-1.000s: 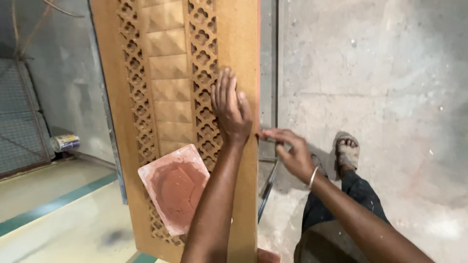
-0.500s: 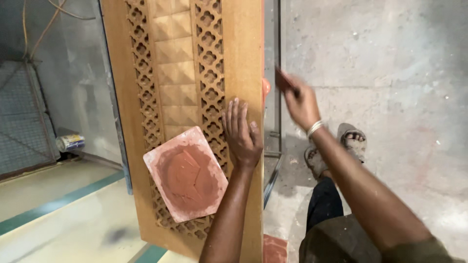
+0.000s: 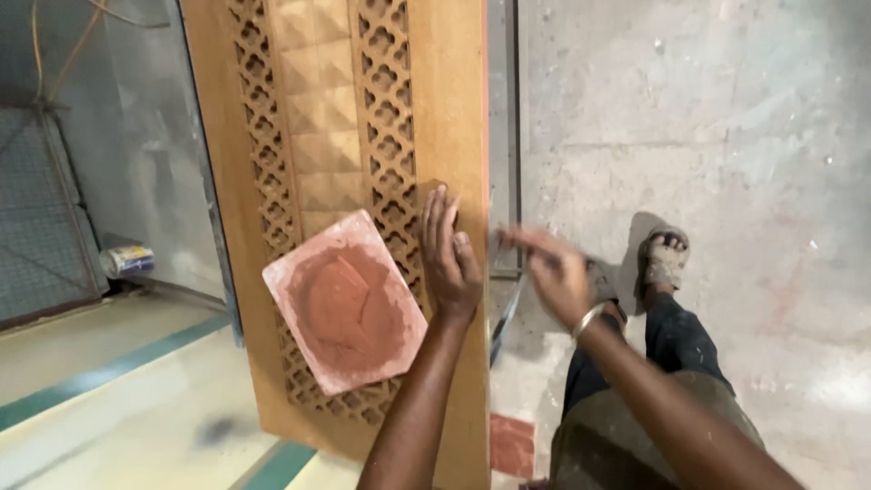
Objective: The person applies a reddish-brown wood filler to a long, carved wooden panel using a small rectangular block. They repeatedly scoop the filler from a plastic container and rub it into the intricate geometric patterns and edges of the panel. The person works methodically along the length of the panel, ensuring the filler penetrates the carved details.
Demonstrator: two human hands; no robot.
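The left hand [image 3: 451, 249] lies flat and open, fingers together, on the carved light-brown wooden door panel [image 3: 458, 109], holding nothing, pressing its plain right-hand strip just beside the pierced lattice band. Left of that hand, on the panel, rests a worn square reddish sanding sheet [image 3: 345, 304]. The right hand [image 3: 549, 272] hangs blurred off the panel's right edge, open and empty, above the grey concrete floor [image 3: 708, 118], near a sandalled foot [image 3: 664, 257]

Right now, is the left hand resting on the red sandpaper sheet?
No, the left hand lies flat on the carved wooden panel, beside the red sandpaper sheet.
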